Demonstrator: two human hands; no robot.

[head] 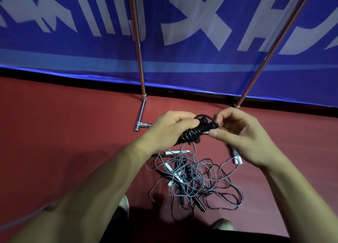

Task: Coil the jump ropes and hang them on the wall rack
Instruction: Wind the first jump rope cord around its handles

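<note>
Black rope [195,133]: held in the air between both hands, above the pile and in front of the rack. Its glossy cord is wound in tight turns round dark handles, making a stubby bundle.
Left hand [168,127]: fingers and thumb curled round the wound middle.
Right hand [243,135]: thumb and forefinger bent in, pinching the bundle's far end, where a small loop stands up.
Wraps: the cord looks smooth and springy. If the end is not tucked under, the turns may spring loose once the pinch eases.
Pile [192,178]: thin grey cords on the floor [54,124], looped through one another among white and black handles. Tugging one would likely tighten knots.
Rack [139,60]: slick chrome tube. Only the uprights and a foot show, no hook, so a bundle with no hanging loop could slide off.
</note>
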